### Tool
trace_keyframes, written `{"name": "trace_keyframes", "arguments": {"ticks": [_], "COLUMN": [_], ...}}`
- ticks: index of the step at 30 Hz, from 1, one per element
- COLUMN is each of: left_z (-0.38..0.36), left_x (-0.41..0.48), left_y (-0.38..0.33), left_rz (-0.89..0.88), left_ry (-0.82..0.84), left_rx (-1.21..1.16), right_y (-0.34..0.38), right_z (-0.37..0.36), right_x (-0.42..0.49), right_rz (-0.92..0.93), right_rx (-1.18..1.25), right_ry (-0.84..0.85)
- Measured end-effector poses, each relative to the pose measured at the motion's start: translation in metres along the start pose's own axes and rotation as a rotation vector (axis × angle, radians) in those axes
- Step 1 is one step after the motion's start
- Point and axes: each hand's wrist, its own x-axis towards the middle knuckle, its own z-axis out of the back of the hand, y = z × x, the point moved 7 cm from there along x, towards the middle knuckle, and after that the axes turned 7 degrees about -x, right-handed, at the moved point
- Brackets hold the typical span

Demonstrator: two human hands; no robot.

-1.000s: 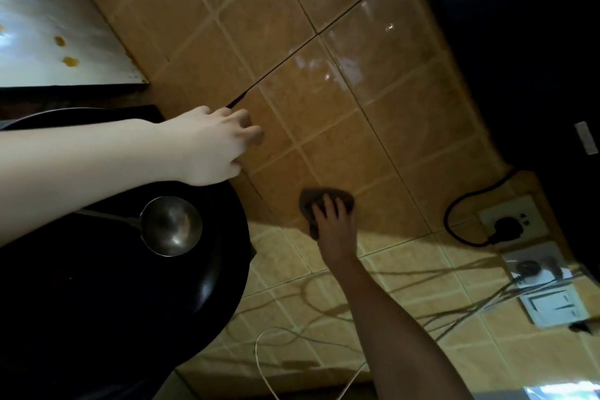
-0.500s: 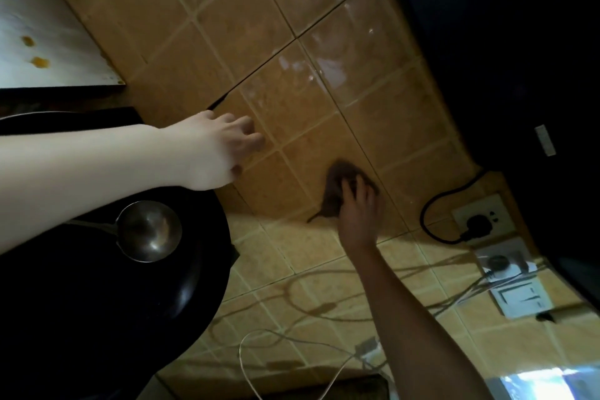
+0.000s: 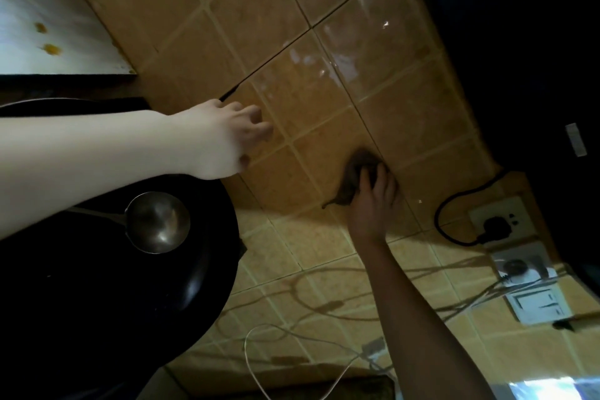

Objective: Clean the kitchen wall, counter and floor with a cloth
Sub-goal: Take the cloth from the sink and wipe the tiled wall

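A ladle (image 3: pixel 157 222) lies in the pan (image 3: pixel 97 318) at the left. Just right of the pan, the left hand (image 3: pixel 224 136) touches the tiled wall (image 3: pixel 292 81). Further right, the right hand (image 3: pixel 373 204) holds the cloth (image 3: pixel 354 178) against the wall. Right of that, a plug (image 3: pixel 495 225) sits in a socket (image 3: pixel 516 208).

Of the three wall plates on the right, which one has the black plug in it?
The top plate, nearest the right hand holding the cloth: a black plug sits in it. The other two show none.
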Motion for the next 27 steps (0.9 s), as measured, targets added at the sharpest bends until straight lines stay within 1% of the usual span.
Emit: {"name": "trace_keyframes", "arguments": {"ticks": [2,5,6,7,9,12,16,18,21,24,27], "left_z": [-0.002,-0.005,-0.006,-0.005,-0.003,0.003,0.02,0.028,0.042,0.056,0.071], "left_x": [-0.001,-0.003,-0.004,-0.004,-0.007,-0.01,-0.014,-0.015,-0.018,-0.021,-0.026], "left_y": [0.003,0.007,0.009,0.011,0.015,0.023,0.038,0.044,0.051,0.061,0.075], "left_rz": [0.0,-0.009,-0.008,-0.007,-0.001,0.009,0.057,0.074,0.093,0.112,0.144], "left_ry": [-0.005,-0.014,-0.025,-0.038,-0.055,-0.063,-0.072,-0.084,-0.103,-0.121,-0.139], "left_rx": [-0.012,-0.006,-0.003,0.005,0.007,0.02,0.078,0.087,0.089,0.101,0.118], "right_y": [0.019,0.049,0.057,0.062,0.067,0.068,0.06,0.051,0.035,0.023,0.023], "right_z": [-0.014,-0.029,-0.033,-0.034,-0.037,-0.033,-0.003,0.02,0.066,0.094,0.121], "right_x": [-0.01,-0.017,-0.017,-0.016,-0.012,-0.007,0.023,0.046,0.081,0.113,0.134], "right_rz": [0.112,0.349,0.42,0.457,0.464,0.437,0.393,0.294,0.107,-0.014,-0.113], "right_rx": [-0.099,-0.229,-0.274,-0.306,-0.329,-0.307,-0.219,-0.168,-0.061,0.069,0.163], "right_ry": [0.043,0.129,0.131,0.127,0.167,0.18,0.112,0.055,-0.087,-0.08,-0.159]}}
